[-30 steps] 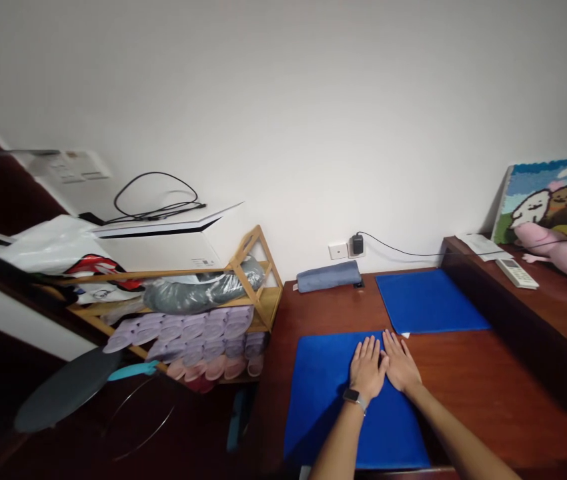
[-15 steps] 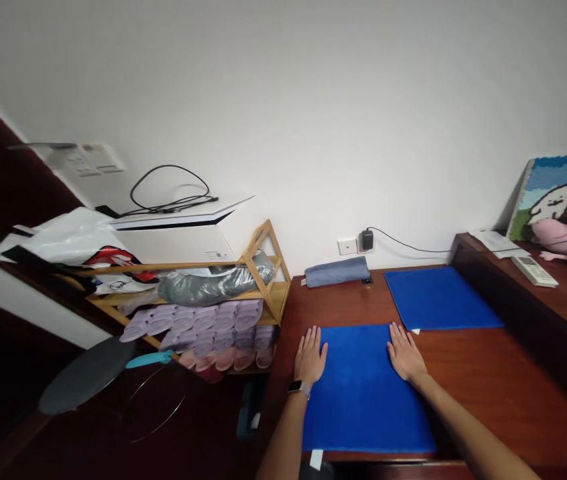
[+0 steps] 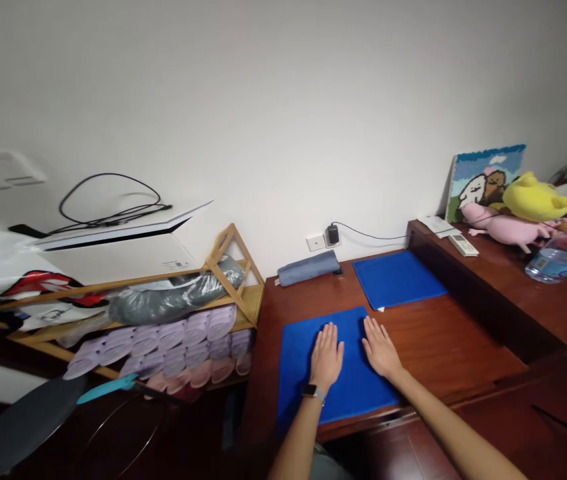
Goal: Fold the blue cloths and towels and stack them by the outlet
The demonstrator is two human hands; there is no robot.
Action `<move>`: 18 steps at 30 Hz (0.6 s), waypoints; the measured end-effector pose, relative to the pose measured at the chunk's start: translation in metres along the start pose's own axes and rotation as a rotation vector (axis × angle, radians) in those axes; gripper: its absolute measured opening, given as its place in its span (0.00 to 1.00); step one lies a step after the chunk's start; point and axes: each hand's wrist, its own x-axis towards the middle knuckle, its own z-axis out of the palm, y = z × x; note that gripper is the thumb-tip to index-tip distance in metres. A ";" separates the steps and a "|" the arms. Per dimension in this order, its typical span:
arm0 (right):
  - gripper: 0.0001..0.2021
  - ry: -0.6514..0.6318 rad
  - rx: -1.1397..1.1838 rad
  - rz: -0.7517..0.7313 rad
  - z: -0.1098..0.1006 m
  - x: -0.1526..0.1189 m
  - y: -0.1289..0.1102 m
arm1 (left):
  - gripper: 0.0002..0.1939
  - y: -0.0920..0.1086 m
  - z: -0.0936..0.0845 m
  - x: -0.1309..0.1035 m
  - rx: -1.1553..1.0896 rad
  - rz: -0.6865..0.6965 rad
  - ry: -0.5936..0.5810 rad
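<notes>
A blue cloth (image 3: 348, 373) lies spread flat on the wooden desk (image 3: 443, 340), close to its front edge. My left hand (image 3: 326, 357) rests flat on the cloth, fingers stretched forward, a watch on the wrist. Over the cloth's right side is my right hand (image 3: 381, 348), palm down with fingers extended. Neither hand grips anything. Behind and to the right, a second blue cloth (image 3: 398, 279) lies flat, its small white tag at the near corner. A rolled grey-blue cloth bundle (image 3: 308, 268) sits at the back against the wall.
On the raised right section are a remote control (image 3: 463, 245), pink plush toy (image 3: 503, 229), yellow plush toy (image 3: 538, 198), plastic bottle (image 3: 558, 259) and picture (image 3: 483, 177). Left stands a wooden rack (image 3: 248, 310) with slippers (image 3: 178, 340) and a white box (image 3: 118, 257). A charger (image 3: 332, 233) is plugged in.
The view has swung right, bringing the yellow toy and bottle into sight. My left hand has shifted from the cloth's left edge onto its middle, nearer my right hand.
</notes>
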 end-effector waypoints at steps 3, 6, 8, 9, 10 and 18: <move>0.33 -0.104 -0.047 0.000 0.008 -0.011 -0.007 | 0.32 0.050 0.016 0.007 -0.062 0.045 -0.092; 0.33 -0.147 -0.089 0.002 0.013 -0.010 -0.007 | 0.32 0.076 0.029 0.012 -0.095 0.017 -0.154; 0.33 -0.149 -0.095 -0.002 0.012 -0.009 -0.006 | 0.32 0.078 0.032 0.012 -0.103 0.014 -0.172; 0.33 -0.149 -0.089 0.001 0.010 -0.008 -0.007 | 0.32 0.075 0.032 0.011 -0.102 0.024 -0.175; 0.33 -0.149 -0.078 0.009 0.008 -0.008 -0.007 | 0.33 0.068 0.031 0.008 -0.096 0.033 -0.176; 0.35 -0.145 -0.027 0.062 0.000 -0.010 -0.013 | 0.33 -0.077 0.001 -0.065 0.124 -0.264 -0.082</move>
